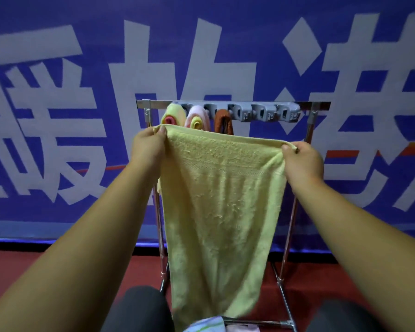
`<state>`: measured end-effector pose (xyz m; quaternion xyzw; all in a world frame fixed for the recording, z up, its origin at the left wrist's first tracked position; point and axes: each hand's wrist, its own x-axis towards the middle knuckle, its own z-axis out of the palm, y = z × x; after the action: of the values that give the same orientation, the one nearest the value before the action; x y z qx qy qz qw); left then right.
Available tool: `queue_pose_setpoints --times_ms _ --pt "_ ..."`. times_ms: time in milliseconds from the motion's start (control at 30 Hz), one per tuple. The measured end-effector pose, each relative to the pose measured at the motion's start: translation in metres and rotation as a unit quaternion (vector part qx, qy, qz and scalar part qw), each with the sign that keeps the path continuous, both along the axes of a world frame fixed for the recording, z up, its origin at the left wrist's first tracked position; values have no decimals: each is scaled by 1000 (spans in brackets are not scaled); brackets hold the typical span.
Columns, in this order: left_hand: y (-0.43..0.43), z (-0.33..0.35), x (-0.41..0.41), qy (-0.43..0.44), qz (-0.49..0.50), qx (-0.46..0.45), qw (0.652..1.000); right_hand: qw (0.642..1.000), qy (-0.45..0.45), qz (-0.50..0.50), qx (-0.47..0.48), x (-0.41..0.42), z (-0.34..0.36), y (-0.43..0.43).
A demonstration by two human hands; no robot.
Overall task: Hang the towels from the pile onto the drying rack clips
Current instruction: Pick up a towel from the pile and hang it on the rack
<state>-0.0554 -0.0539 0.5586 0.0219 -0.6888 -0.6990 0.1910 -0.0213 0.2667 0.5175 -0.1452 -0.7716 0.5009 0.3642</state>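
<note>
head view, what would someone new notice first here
A pale yellow towel fills the centre, held up by its top corners between the left hand and right hand. Behind it, the grey clip strip of a metal drying rack holds three towels at its left end. A blue banner with huge white characters covers the background.

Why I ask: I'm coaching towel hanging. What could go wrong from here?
The left hand and right hand pinch the yellow towel at its top corners, spread wide; bunching it for a narrow grey clip may let a corner slip. Its top edge crosses in front of the brown towel and could knock it loose. Its lower end might snag the bottom bar.
</note>
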Motion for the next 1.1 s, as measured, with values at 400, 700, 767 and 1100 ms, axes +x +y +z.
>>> queue_pose_setpoints --times_ms 400,700,767,1100 --pt "8 15 13 34 -272 211 938 781 9 494 -381 26 47 -36" --pt "60 -10 23 54 -365 130 920 780 -6 513 -358 19 26 -85" --pt "64 -17 21 47 -376 108 919 777 -3 514 -363 18 18 -89" --pt "68 -43 9 -22 -382 46 923 772 -4 517 -370 9 -15 -87"
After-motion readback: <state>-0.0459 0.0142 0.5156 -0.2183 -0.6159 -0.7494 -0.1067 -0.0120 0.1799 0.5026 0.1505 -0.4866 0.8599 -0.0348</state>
